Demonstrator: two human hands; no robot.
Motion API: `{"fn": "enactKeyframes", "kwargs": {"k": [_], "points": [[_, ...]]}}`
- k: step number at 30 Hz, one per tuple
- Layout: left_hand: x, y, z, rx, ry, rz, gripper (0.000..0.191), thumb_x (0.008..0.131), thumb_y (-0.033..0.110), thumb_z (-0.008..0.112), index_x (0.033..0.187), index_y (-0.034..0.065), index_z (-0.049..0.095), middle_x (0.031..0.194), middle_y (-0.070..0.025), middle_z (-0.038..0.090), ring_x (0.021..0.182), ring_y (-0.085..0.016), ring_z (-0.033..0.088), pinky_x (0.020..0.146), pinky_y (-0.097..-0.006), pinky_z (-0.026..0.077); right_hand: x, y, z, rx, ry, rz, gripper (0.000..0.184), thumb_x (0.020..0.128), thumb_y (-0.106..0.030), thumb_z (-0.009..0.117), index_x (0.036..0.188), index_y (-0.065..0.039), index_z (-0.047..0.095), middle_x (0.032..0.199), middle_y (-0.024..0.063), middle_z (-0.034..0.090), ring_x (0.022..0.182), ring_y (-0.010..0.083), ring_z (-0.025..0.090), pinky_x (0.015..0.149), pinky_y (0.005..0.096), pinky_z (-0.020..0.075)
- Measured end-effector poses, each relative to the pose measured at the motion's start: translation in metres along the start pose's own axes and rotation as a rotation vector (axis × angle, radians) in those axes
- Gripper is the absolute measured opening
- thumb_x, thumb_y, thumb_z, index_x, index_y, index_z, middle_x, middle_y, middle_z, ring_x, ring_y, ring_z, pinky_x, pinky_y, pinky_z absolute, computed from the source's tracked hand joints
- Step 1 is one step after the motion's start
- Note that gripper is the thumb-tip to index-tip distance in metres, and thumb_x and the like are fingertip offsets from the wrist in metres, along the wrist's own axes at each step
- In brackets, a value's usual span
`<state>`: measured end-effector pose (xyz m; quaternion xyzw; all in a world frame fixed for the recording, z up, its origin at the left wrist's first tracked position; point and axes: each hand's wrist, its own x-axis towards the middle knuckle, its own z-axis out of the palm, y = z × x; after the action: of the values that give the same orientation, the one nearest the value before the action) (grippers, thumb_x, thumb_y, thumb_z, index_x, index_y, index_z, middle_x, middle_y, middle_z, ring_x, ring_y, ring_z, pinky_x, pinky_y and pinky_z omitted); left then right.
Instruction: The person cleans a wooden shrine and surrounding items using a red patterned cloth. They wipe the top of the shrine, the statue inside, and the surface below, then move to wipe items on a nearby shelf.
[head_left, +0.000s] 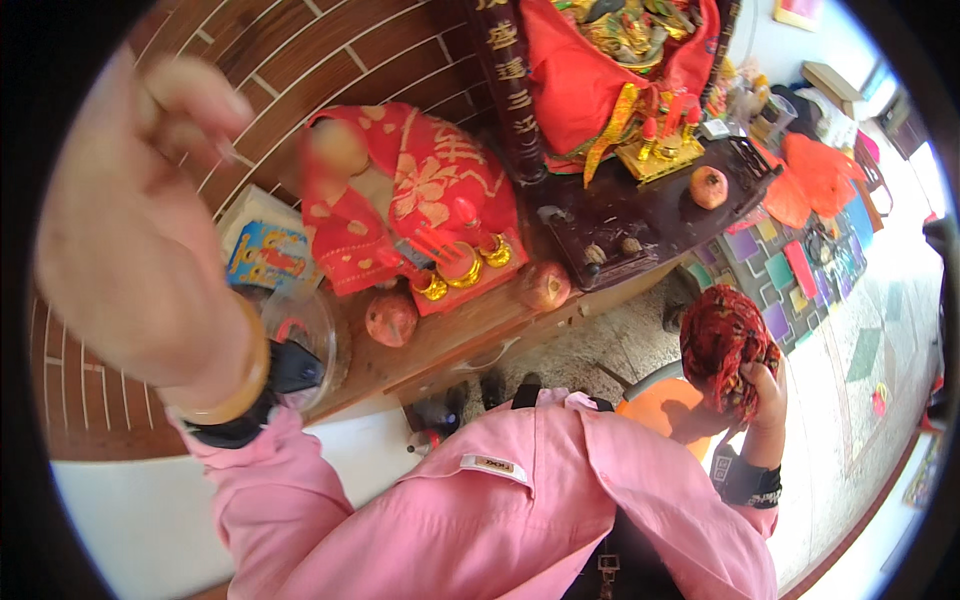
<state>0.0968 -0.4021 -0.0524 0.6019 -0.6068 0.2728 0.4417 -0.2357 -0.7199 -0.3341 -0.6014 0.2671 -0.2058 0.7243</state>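
My left hand (157, 210) is raised large and blurred at the upper left. It wears an amber-coloured bangle (247, 375), and its fingertips are partly cut off by the picture's dark rim. Just beyond the wrist stand a clear plastic tub (330, 330) and a picture-fronted packet (271, 255). To the right sits a figure draped in a red patterned towel (442, 172). Before it are a red stand with gold-based candle ornaments (459, 266) and two pomegranates (391, 319). My right hand (763, 390), at the lower right, grips a bunched red patterned cloth (724, 341) above an orange basin (660, 409).
A dark wooden altar table (600, 232) holds a red-draped gilded figure (585, 105), a gold candle stand (660, 157), a pomegranate (709, 187) and walnuts (631, 245). Bottles (427, 441) stand below the wooden shelf (360, 375). Orange plastic bags (817, 176) lie at right.
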Motion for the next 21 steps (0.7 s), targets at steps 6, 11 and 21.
{"fn": "enactKeyframes", "kwargs": {"k": [6, 11, 21], "points": [[-0.132, 0.034, 0.044, -0.276, 0.132, -0.543, 0.014, 0.102, 0.009, 0.058, 0.089, 0.0023, 0.058, 0.075, -0.0035, 0.058, 0.059, -0.008, 0.049, 0.055, -0.0228, 0.038, 0.007, 0.026, -0.005, 0.052, -0.084, 0.12, 0.065, 0.076, -0.019, 0.063, 0.135, 0.008, 0.055, 0.119, 0.0122, 0.067, 0.105, 0.0219, 0.064, 0.097, 0.0339, 0.0497], [-0.218, 0.065, 0.072, -0.264, -0.263, -0.986, 0.023, 0.098, 0.009, 0.063, 0.078, 0.0041, 0.054, 0.063, 0.0007, 0.046, 0.058, -0.008, 0.042, 0.053, -0.0277, 0.035, 0.001, 0.046, 0.007, 0.083, -0.09, 0.27, 0.056, 0.081, -0.014, 0.065, 0.132, 0.006, 0.056, 0.118, 0.011, 0.067, 0.104, 0.0207, 0.064, 0.095, 0.0327, 0.0506], [-0.345, 0.054, 0.053, -0.563, -0.431, -1.234, 0.032, 0.106, 0.021, 0.055, 0.078, 0.0044, 0.056, 0.061, 0.0019, 0.05, 0.052, -0.007, 0.047, 0.05, -0.0274, 0.039, -0.063, 0.064, 0.05, 0.061, -0.101, 0.237, 0.054, 0.084, -0.013, 0.066, 0.134, 0.004, 0.055, 0.119, 0.011, 0.067, 0.107, 0.0205, 0.065, 0.096, 0.0334, 0.0509]]}}
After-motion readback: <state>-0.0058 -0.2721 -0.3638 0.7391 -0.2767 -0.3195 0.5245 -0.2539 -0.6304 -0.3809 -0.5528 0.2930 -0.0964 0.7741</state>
